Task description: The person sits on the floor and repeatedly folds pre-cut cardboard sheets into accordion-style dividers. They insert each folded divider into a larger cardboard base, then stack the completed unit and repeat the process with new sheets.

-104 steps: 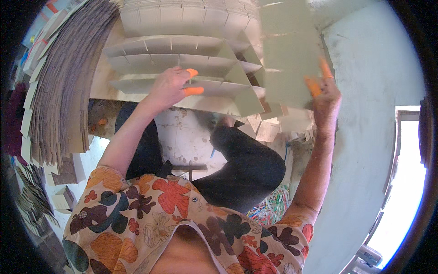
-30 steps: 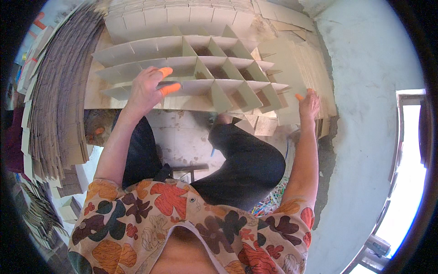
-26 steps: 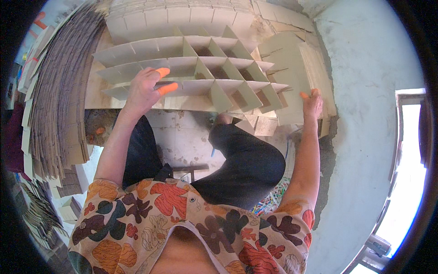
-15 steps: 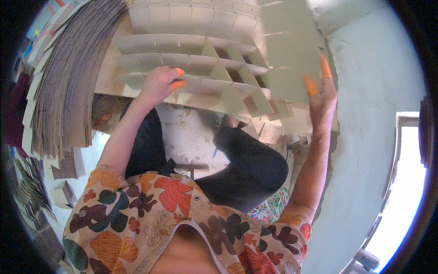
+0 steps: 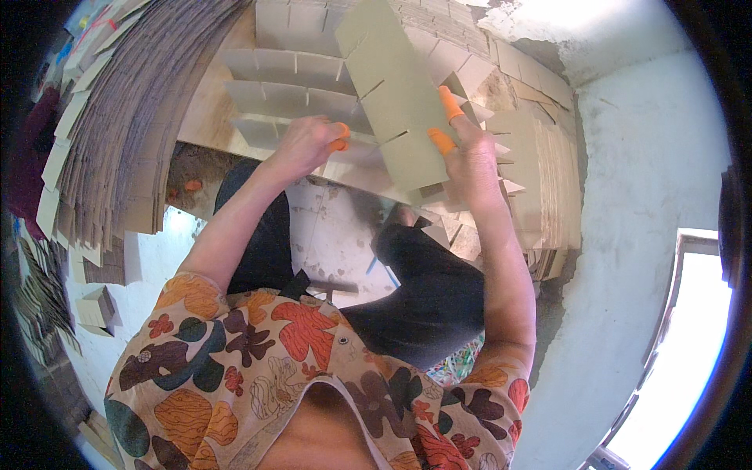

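Cardboard fills my view. Nearest, my right hand [image 5: 470, 160] has its orange-capped fingers [image 5: 441, 141] closed on a slotted cardboard strip [image 5: 392, 94], tilted above the near edge of the counter [image 5: 205, 117]. My left hand [image 5: 305, 145] presses, fingers curled, on the cardboard divider grid [image 5: 290, 86] lying behind it. Farther left, a stack of flat cardboard sheets [image 5: 125, 133] overhangs the counter's left edge.

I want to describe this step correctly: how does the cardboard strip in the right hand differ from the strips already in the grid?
The slotted strip is held up, tilted, by the right hand; the grid strips lie interlocked in rows. The held strip shows its broad flat face; the grid strips stand on edge. The left hand rests on the grid. Both are pale cardboard.
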`<act>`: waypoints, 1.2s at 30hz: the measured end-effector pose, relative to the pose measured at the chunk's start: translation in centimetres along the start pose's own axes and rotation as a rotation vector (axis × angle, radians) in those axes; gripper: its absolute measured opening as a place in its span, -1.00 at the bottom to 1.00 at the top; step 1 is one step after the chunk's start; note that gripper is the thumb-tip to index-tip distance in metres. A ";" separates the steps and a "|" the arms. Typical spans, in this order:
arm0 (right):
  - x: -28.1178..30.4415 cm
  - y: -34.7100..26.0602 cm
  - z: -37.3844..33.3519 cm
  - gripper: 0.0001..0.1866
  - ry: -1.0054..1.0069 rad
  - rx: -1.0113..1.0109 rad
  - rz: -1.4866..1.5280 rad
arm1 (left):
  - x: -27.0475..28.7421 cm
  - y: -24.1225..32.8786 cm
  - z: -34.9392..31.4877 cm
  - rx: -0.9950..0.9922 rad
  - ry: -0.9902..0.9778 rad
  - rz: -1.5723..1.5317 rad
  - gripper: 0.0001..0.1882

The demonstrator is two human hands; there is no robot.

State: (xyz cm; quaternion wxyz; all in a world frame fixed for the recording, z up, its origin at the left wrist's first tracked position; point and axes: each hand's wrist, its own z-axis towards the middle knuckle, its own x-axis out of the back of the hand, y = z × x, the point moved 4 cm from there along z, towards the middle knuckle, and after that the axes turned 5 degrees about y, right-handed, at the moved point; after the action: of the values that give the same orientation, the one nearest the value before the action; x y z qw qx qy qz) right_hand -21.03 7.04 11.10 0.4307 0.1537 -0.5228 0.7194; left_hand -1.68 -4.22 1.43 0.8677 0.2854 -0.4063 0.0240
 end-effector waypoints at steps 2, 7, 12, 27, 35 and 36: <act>-0.6 -0.1 0.1 -0.39 -0.061 -0.050 0.002 | -0.2 -0.1 -0.1 0.020 -0.019 0.009 -0.88; -0.1 -1.9 1.0 -0.34 -0.134 -0.109 -0.111 | -0.3 -0.2 0.0 0.034 -0.032 0.056 -0.86; -0.6 -1.8 0.8 -0.37 -0.145 -0.157 -0.125 | -0.9 -0.9 0.1 -0.001 -0.037 0.057 -0.85; -1.1 -1.7 0.4 -0.41 -0.084 -0.045 -0.231 | -0.8 -0.6 0.5 0.010 -0.040 0.058 -0.85; -0.8 -1.5 0.1 -0.43 -0.047 -0.017 -0.155 | -0.8 -0.4 0.4 0.024 -0.063 0.059 -0.82; -0.8 -1.4 -0.1 -0.47 -0.040 -0.001 -0.158 | -0.8 -0.5 0.3 0.022 -0.056 0.050 -0.83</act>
State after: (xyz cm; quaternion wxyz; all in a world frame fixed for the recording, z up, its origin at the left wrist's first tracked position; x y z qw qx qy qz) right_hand -19.42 6.82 11.40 0.4755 0.2087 -0.5179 0.6798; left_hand -2.31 -4.65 0.75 0.8520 0.2851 -0.4371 0.0423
